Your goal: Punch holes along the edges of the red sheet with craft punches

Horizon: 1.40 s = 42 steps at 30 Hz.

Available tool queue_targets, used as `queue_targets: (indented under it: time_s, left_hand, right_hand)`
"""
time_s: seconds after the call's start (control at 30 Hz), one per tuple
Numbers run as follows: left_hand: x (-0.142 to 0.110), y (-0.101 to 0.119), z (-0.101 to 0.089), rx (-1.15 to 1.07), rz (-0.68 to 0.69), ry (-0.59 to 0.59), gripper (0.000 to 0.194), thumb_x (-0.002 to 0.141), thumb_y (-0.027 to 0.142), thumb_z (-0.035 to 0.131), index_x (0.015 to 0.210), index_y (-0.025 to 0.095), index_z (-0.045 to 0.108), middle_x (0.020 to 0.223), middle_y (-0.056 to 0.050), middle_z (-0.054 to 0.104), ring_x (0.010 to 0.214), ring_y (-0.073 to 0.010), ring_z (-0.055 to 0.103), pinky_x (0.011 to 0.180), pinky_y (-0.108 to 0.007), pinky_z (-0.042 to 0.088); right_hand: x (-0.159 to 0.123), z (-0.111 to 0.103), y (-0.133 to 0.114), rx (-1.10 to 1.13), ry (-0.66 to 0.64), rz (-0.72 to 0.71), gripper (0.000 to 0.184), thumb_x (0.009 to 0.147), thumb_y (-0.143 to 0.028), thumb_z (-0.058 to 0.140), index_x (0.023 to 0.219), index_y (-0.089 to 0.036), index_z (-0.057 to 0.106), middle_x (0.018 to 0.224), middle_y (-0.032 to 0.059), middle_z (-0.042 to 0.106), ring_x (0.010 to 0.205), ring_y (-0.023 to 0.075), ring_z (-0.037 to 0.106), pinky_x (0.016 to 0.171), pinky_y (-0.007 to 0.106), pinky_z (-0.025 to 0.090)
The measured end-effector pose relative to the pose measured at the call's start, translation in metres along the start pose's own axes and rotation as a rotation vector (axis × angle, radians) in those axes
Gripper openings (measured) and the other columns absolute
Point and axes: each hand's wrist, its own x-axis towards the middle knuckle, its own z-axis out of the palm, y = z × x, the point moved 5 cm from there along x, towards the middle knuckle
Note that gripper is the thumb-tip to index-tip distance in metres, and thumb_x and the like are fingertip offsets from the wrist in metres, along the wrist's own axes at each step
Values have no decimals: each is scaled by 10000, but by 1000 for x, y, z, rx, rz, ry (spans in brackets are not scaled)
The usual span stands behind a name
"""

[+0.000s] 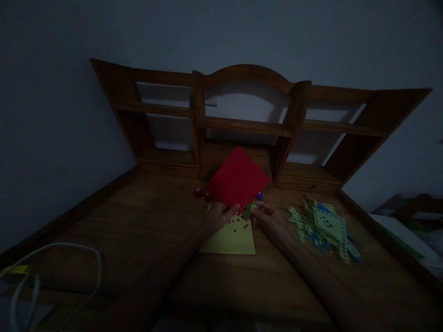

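Note:
A square red sheet of paper [239, 177] is raised at a slant, one corner pointing up. My left hand [218, 217] pinches its lower edge between thumb and fingers. My right hand [272, 219] is closed around a small bright green paper punch [251, 207] at the sheet's lower right corner. Whether the sheet's corner sits inside the punch, I cannot tell. Below both hands lies a yellow sheet of paper [230, 242] with a red edge along its right side. Several tiny red cut-outs [245, 226] are scattered over its upper part.
Two small red punches [197, 192] stand left of the red sheet, and a purple one [260, 196] behind my right hand. Punched yellow-green and blue paper scraps [328, 223] are heaped on the right. A wooden shelf [245, 123] backs the desk; a white cable [98, 263] loops at left.

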Motion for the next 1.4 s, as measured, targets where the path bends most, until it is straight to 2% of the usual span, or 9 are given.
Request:
queue_targets:
  time_s: [0.13,0.3,0.43,0.63,0.77,0.9,1.17,1.23,1.4]
  left_hand:
    - [-1,-3,-1,70,-34,-15,328,817,459,588,864,135,600,701,-14,583,598,-136,534,537,-218,409]
    - [-1,-2,-3,174,-12,-12,347,826,475,561,765,134,572,612,12,492,522,-110,457,488,-207,348]
    - [0,-7,-2,172,-43,-11,381,829,514,543,752,141,549,565,31,433,472,-96,404,444,-201,287]
    - [1,-10,-2,222,-20,-6,386,837,526,534,738,153,526,541,38,418,455,-93,395,433,-200,267]
    - [0,-1,-3,222,6,36,354,823,501,559,757,153,550,562,37,451,478,-95,411,454,-201,294]
    - [-1,3,-2,231,-11,60,364,820,502,566,704,156,561,501,44,418,464,-104,407,453,-206,301]
    - [-1,3,-6,328,-11,82,370,839,510,539,721,172,630,518,0,541,563,-164,534,580,-247,426]
    - [-2,2,-5,339,-17,73,362,852,504,526,760,174,645,586,-19,598,620,-178,565,640,-264,451]
    - [0,2,-6,305,68,113,314,855,481,546,818,189,655,807,-55,684,801,-208,603,841,-322,444]
  right_hand:
    - [0,-1,1,-18,11,14,342,674,-356,820,948,-195,694,705,12,651,575,134,566,587,280,443]
    - [0,-3,4,-21,16,49,384,668,-362,821,985,-186,694,727,23,661,616,152,590,620,297,463]
    - [0,-2,2,-16,27,48,383,671,-374,817,984,-187,701,754,30,670,619,148,589,618,292,467]
    - [-1,-1,2,24,48,36,438,634,-336,845,1025,-209,693,761,15,681,629,131,594,633,270,470]
    - [1,-2,7,11,20,41,454,650,-331,835,1062,-218,680,823,29,701,677,145,616,689,294,490]
    - [1,-4,8,-20,35,37,468,645,-325,838,1068,-208,676,808,31,702,659,144,609,679,298,486]
    - [0,-2,5,-33,34,21,486,619,-332,848,1057,-204,679,801,22,689,694,157,612,678,295,472]
    - [0,-3,5,-34,50,19,499,608,-343,852,1056,-203,679,797,20,684,687,159,608,672,298,474]
    - [0,-1,4,-119,20,-1,478,632,-361,835,1057,-203,685,768,20,679,694,170,608,702,320,472]
